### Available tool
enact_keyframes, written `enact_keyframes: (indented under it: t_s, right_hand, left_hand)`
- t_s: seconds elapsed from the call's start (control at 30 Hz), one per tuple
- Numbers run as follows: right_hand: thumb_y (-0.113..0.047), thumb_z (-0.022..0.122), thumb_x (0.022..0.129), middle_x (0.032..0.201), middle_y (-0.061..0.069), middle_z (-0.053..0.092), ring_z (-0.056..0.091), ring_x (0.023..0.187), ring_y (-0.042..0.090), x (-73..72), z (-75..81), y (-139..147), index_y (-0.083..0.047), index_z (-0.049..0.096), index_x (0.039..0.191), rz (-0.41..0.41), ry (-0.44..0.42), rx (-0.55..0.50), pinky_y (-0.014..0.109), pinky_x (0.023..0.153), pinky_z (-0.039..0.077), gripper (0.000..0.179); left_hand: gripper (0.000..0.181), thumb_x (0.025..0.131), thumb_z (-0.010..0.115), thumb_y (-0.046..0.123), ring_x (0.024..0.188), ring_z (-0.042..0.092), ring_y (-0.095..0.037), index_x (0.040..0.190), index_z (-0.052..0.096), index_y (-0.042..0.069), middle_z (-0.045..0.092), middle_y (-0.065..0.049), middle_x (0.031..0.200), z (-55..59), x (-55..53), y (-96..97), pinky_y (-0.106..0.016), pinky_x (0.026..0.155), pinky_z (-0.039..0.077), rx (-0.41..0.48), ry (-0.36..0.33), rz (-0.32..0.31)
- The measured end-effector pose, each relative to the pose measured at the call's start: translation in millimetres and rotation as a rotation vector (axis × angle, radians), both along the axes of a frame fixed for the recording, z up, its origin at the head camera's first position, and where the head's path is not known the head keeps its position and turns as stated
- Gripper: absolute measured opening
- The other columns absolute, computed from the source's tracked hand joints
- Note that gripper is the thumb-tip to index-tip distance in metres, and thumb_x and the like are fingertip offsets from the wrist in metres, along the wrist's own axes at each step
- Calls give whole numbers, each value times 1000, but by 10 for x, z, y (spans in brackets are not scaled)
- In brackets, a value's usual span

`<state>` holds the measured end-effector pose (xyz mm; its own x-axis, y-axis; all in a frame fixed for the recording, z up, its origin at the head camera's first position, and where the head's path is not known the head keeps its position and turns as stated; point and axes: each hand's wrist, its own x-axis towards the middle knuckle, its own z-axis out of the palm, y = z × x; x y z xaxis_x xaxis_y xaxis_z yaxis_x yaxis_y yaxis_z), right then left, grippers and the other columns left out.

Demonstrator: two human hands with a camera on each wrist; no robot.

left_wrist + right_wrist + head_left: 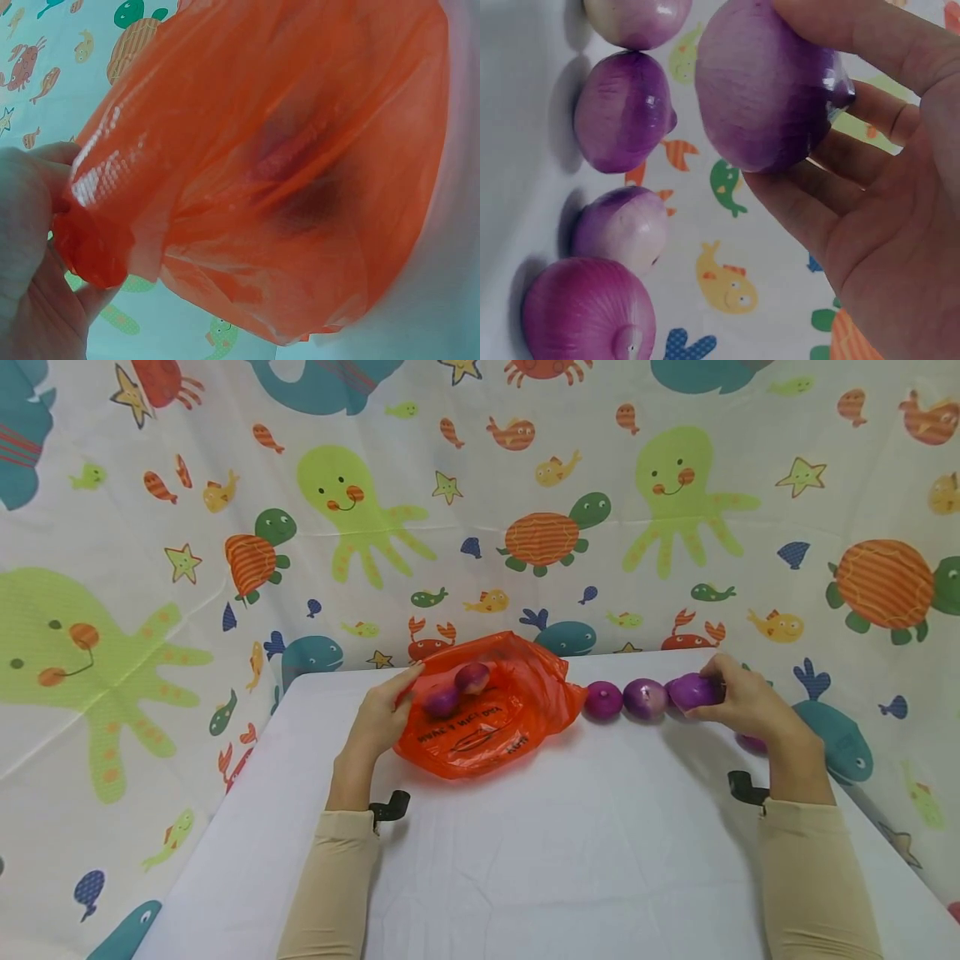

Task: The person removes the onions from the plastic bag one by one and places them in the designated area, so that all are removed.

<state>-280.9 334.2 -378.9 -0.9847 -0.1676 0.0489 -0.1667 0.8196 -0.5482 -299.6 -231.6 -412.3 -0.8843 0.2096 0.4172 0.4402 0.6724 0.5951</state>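
My left hand grips the left edge of an orange-red plastic bag with dark printing. Two purple onions lie in the bag's mouth. Up close in the left wrist view, dark shapes show through the bag's thin film, and a bunched fold of it sits between thumb and fingers. To the right, my right hand holds a purple onion between thumb and fingertips, lifted above the table. Beneath and beside it stands a row of onions, some partly hidden by the hand.
A white-covered table carries everything. Behind it hangs a white curtain printed with sea animals, reaching down to the table's back edge. Another onion shows partly behind the right wrist.
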Motion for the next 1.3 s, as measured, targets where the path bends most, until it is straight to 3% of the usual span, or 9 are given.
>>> enact_keyframes:
  t_s: [0.1,0.33,0.67,1.3]
  right_hand:
    - [-32,86,87,123,24,61,57,111,39,-16,-21,36,-4,44,131,7,-14,15,54,94,52,67]
    - [-30,86,87,135,27,55,51,121,45,-47,-61,111,-3,48,142,39,-48,63,69,102,48,72]
    - [-28,88,84,141,29,52,49,127,49,-59,-110,125,-4,51,143,44,-87,106,74,106,42,73]
    - [-25,91,80,132,32,58,53,120,51,-115,-304,169,-4,57,139,52,-155,170,76,100,46,71]
  left_hand:
    - [62,103,58,0,147,50,-28,157,48,29,52,-1,159,-12,-4,2,-50,117,46,0,-2,2]
    - [64,102,58,-2,148,49,-28,157,48,29,51,0,160,-17,-15,4,-50,117,45,7,-3,-1]
    - [61,104,57,0,148,49,-27,157,48,28,51,1,159,-15,-14,-1,-49,118,45,-3,2,-1]
    - [58,103,57,-1,147,50,-28,156,50,22,52,-2,158,3,-3,11,-50,118,44,-10,10,5]
